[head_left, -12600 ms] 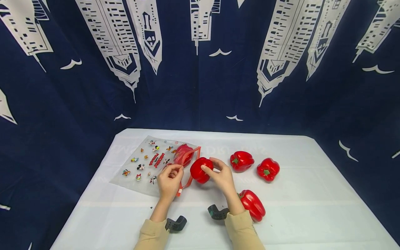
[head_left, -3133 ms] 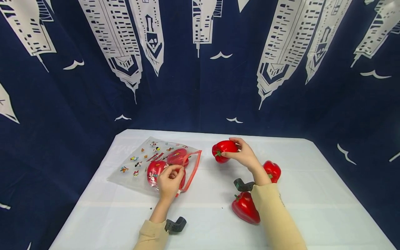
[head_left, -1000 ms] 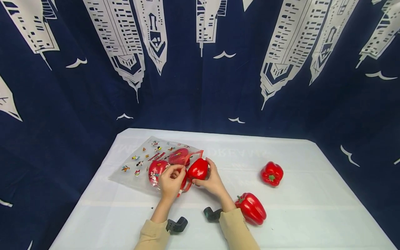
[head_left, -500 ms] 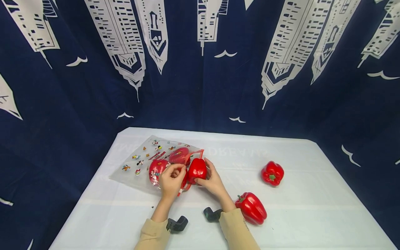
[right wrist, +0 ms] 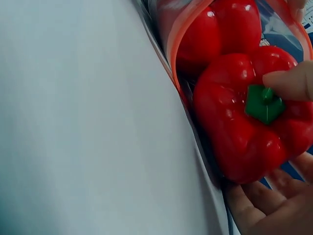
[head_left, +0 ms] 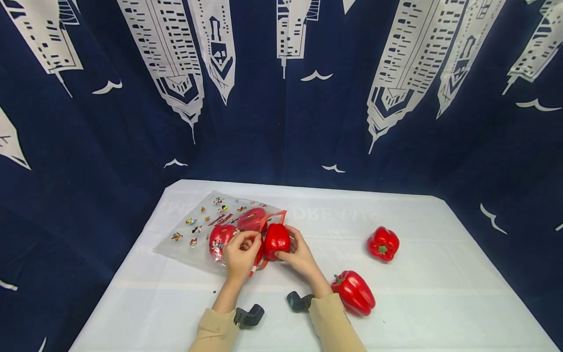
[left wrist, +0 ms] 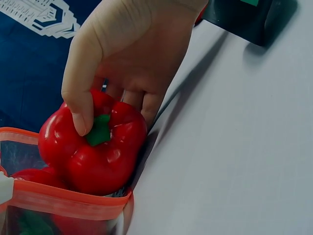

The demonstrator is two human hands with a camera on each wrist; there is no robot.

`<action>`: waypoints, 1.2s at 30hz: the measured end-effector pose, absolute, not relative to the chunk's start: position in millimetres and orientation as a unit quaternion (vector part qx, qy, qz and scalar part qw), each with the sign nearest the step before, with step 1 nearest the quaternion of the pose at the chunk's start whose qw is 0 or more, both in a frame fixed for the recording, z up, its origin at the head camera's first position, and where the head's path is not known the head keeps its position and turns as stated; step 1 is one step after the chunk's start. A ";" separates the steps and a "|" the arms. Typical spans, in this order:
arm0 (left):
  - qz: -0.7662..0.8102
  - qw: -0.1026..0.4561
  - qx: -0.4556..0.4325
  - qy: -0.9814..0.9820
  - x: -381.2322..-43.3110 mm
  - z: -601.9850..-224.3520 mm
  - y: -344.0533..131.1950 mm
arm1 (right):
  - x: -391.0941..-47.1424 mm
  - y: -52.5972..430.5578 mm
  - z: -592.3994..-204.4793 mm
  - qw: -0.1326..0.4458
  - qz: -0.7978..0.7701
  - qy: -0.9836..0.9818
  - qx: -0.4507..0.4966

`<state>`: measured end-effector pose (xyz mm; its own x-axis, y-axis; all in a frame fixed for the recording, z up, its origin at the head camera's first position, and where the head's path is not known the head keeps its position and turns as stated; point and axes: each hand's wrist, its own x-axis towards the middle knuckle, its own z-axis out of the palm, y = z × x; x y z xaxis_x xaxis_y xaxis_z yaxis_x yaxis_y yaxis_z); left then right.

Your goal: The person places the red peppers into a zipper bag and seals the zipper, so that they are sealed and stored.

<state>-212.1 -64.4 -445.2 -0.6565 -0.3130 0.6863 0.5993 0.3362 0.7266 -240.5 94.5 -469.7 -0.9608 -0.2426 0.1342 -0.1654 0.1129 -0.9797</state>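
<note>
A clear plastic bag (head_left: pixel 184 244) with cartoon prints and an orange-red rim (right wrist: pixel 180 34) lies on the table, several red bell peppers inside. My left hand (head_left: pixel 239 256) pinches the bag's rim at its mouth. At that mouth my right hand (head_left: pixel 301 254) grips another red bell pepper (head_left: pixel 277 242), thumb by its green stem (right wrist: pixel 264 104) and fingers round the far side. In the left wrist view this held pepper (left wrist: pixel 105 156) sits partly behind the near rim, with a pepper (left wrist: pixel 39 177) deeper in the bag beside it. The left palm is out of sight there.
Two more red bell peppers lie on the white table (head_left: pixel 422 293): one farther right (head_left: pixel 383 244), one nearer (head_left: pixel 354 292) beside the right forearm. A dark blue printed cloth (head_left: pixel 281 122) hangs behind the table. Each wrist wears a black camera mount (head_left: pixel 249 316).
Since about three seconds ago, my right hand has carried a pepper from the table's back left to the bag mouth, turning it slightly. My left hand has kept its place on the rim.
</note>
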 end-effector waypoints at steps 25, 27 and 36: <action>-0.560 0.408 -0.095 -0.714 -224.8 -465.0 -66.9 | -244.7 83.6 -462.1 0.013 -0.649 0.747 -0.146; -0.559 0.409 -0.095 -0.715 -219.5 -457.5 -65.4 | -246.2 82.4 -462.2 0.009 -0.646 0.750 -0.142; -0.554 0.420 -0.104 -0.712 -213.4 -446.5 -65.2 | -262.6 77.7 -478.4 -0.031 -0.632 0.765 -0.119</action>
